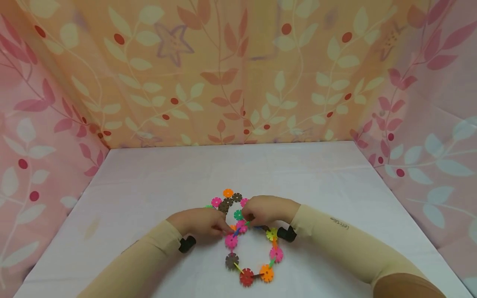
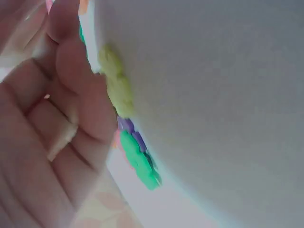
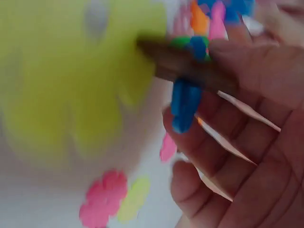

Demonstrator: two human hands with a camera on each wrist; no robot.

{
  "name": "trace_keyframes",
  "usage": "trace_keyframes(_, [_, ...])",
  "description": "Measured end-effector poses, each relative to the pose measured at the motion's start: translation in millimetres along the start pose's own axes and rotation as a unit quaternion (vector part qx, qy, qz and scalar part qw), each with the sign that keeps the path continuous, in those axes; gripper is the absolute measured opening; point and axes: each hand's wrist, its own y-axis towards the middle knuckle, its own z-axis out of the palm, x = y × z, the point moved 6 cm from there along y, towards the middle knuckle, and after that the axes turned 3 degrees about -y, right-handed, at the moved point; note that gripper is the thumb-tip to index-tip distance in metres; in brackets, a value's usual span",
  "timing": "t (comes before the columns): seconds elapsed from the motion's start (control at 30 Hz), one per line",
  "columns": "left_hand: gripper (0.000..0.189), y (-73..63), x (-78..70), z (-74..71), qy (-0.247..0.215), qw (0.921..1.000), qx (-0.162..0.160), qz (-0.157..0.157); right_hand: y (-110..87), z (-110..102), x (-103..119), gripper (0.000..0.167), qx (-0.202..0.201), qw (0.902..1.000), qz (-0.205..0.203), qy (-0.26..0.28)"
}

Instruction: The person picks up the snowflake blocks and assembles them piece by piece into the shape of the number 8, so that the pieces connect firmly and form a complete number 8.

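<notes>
Slotted plastic snowflake discs, linked edge to edge, form a ring (image 1: 246,277) of many colours on the table. My left hand (image 1: 203,220) is at the ring's upper left, its fingertips pinching a blue disc (image 1: 236,232) beside pink ones. Across from it, my right hand (image 1: 266,210) pinches a green disc (image 3: 183,42) between thumb and fingers. Close by in the right wrist view are a brown disc (image 3: 190,69) and another blue disc (image 3: 185,107). Curled left fingers (image 2: 85,95) partly cover linked discs in the left wrist view, where the pinch itself is hidden.
Beyond the hands, more discs, such as an orange disc (image 1: 228,193) and a brown disc (image 1: 237,197), form a second curve. A white cloth covers the table (image 1: 167,174). Patterned curtains (image 1: 238,74) stand at the back and both sides.
</notes>
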Motion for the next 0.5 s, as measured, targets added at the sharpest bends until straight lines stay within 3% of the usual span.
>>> trace_keyframes(0.13, [0.036,-1.1,-1.1,7.6,0.031,0.9988,0.035,-0.015,-6.0,-3,-4,0.015,0.001,0.9998,-0.012,0.018])
trace_keyframes(0.23, [0.041,-1.9,1.9,7.5,0.052,0.9962,0.039,-0.057,-5.4,0,-4,0.014,0.002,0.9993,-0.022,0.031])
trace_keyframes(0.37, [0.045,-3.7,4.7,1.8,0.093,0.9904,0.018,-0.101,-1.1,1,0,0.009,0.001,0.9980,-0.034,0.054])
trace_keyframes(0.5, [0.036,-2.8,3.6,-5.5,0.104,0.9889,-0.033,-0.101,6.2,-2,3,0.014,0.011,0.9950,-0.026,0.096])
